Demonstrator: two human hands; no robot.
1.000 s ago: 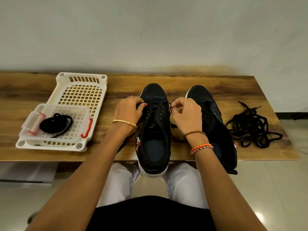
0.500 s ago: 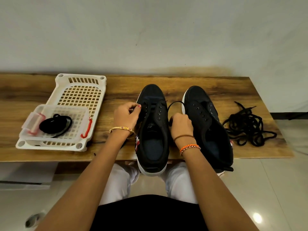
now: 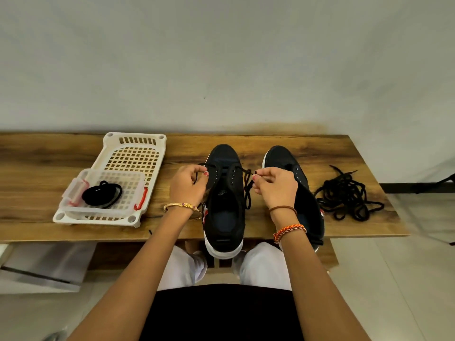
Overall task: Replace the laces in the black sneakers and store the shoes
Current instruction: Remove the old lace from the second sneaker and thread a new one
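In the head view, the left sneaker (image 3: 223, 193) stands in the middle of the wooden table (image 3: 270, 143), toe to the wall, with its heel over the near edge. The left hand (image 3: 187, 185) pinches one end of the black lace (image 3: 247, 190) just left of this sneaker, and the right hand (image 3: 277, 184) pinches the other end just right of it. The lace crosses only the eyelets nearest the toe, so I judge the lacing of this shoe is at its beginning.

The next move calls for passing one tip through the next eyelet up and drawing both sides to equal length.

The right sneaker (image 3: 290, 166) lies just right of the laced one, partly behind the right hand, and seems to have no lace. A tangled pile of laces (image 3: 349, 195) is further right. Left of the sneaker, a clear box (image 3: 73, 193) with a coiled lace (image 3: 102, 194) sits in the white basket (image 3: 138, 153).

The lace tips are hidden between the fingers.
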